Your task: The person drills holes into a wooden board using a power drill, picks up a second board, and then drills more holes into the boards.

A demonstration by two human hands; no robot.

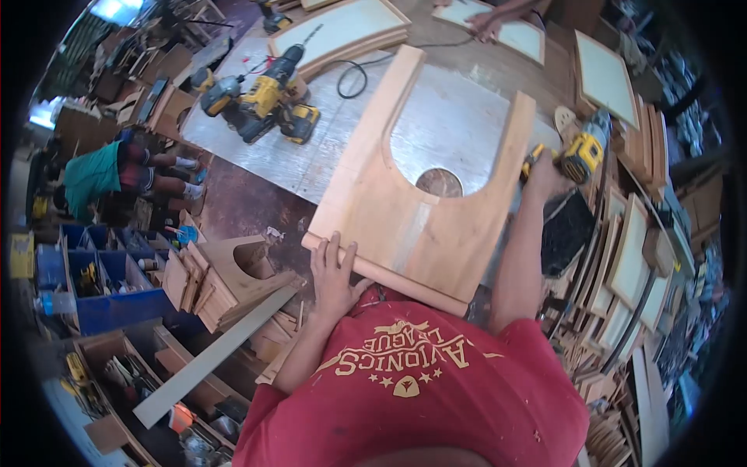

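A U-shaped wooden panel (436,226) lies over the metal-topped table (319,167), its cutout facing away from me. Along its near edge runs a wooden strip (389,276). My left hand (333,276) grips the strip and panel edge near the left corner, fingers on top. To the right of the panel, my right hand (547,177) is wrapped round the handle of a yellow and black drill (583,152), whose front points away from me. Through the cutout shows a round hole (440,183) in the tabletop.
More yellow and black drills (264,97) stand at the table's left. Curved framed panels (342,35) lie at the back, near another person's hand (486,25). Stacked wood (622,257) fills the right. A person in a green shirt (92,177) bends over at far left, above blue bins (109,268).
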